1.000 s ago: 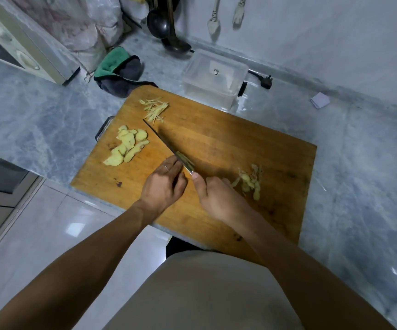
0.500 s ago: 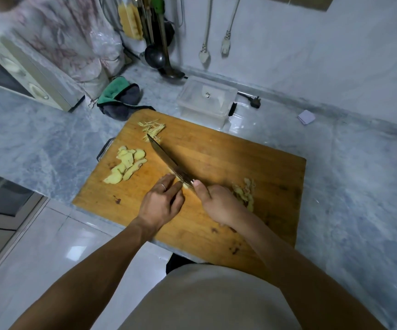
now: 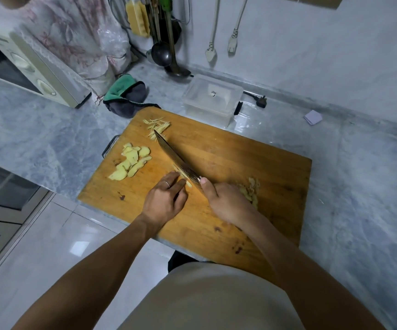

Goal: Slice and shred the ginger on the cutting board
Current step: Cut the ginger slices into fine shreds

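Left hand (image 3: pixel 163 201) fingers (image 3: pixel 172 181) press flat on ginger (image 3: pixel 188 182); right hand (image 3: pixel 226 201) grips the knife (image 3: pixel 177 158). Better: curl fingertips back, cut thin.

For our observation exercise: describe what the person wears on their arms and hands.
Both forearms are bare, with no sleeves, gloves or watch in view. The left hand has a thin pale ring on one finger. The right hand shows no jewellery.
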`<action>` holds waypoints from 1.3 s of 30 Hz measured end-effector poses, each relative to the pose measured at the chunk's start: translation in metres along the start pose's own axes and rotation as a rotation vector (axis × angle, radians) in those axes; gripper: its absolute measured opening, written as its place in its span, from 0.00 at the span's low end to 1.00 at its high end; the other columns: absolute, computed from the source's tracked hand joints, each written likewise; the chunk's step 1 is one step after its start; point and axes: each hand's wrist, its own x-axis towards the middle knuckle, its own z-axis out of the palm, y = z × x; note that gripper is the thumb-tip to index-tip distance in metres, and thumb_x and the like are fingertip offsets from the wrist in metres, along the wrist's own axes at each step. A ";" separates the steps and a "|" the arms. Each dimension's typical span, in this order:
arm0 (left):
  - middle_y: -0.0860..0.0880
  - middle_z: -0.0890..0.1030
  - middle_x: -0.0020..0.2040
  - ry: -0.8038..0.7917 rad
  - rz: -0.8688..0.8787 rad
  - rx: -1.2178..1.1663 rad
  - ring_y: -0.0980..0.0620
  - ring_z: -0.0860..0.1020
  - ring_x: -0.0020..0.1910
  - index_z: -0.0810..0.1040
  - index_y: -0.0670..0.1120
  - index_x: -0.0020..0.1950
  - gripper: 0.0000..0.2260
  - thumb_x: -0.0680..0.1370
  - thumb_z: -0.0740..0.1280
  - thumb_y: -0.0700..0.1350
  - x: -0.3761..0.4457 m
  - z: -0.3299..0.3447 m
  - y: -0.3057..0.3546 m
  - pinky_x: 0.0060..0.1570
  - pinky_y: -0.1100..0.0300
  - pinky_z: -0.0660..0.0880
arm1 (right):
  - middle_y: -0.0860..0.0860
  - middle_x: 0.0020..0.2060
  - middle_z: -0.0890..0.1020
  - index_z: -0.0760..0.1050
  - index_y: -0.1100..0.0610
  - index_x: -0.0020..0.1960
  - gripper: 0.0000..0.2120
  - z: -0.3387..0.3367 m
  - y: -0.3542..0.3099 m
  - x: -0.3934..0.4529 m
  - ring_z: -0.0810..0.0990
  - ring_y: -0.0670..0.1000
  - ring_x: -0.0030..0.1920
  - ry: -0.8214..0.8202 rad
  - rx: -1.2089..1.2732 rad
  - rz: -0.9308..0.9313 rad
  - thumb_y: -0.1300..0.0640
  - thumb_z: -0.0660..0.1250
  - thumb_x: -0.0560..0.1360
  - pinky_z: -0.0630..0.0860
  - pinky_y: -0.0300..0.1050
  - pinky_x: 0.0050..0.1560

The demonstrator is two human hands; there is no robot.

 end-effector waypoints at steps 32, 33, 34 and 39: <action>0.41 0.78 0.62 0.001 -0.015 0.058 0.43 0.80 0.54 0.80 0.46 0.65 0.17 0.79 0.62 0.48 0.001 -0.001 0.002 0.38 0.53 0.80 | 0.50 0.25 0.72 0.68 0.56 0.30 0.33 -0.011 -0.001 0.001 0.71 0.46 0.28 -0.016 -0.097 -0.084 0.42 0.44 0.86 0.61 0.41 0.31; 0.40 0.78 0.62 -0.009 -0.015 0.067 0.43 0.80 0.54 0.80 0.46 0.65 0.17 0.79 0.61 0.49 0.002 -0.002 0.002 0.38 0.53 0.80 | 0.50 0.25 0.72 0.68 0.56 0.30 0.33 -0.010 -0.001 0.002 0.71 0.46 0.28 -0.015 -0.103 -0.085 0.41 0.44 0.86 0.61 0.42 0.31; 0.40 0.78 0.62 -0.020 -0.017 0.072 0.43 0.80 0.54 0.80 0.46 0.65 0.17 0.79 0.61 0.49 0.002 -0.002 0.003 0.38 0.53 0.81 | 0.49 0.26 0.72 0.68 0.56 0.30 0.33 -0.010 0.000 0.002 0.71 0.46 0.28 -0.013 -0.108 -0.084 0.41 0.44 0.86 0.61 0.42 0.31; 0.40 0.78 0.61 -0.031 -0.033 0.073 0.42 0.80 0.56 0.80 0.46 0.64 0.18 0.79 0.60 0.50 0.002 -0.004 0.005 0.40 0.51 0.81 | 0.50 0.27 0.74 0.72 0.58 0.32 0.34 -0.009 0.003 0.002 0.74 0.47 0.30 -0.011 -0.098 -0.077 0.40 0.44 0.85 0.65 0.41 0.33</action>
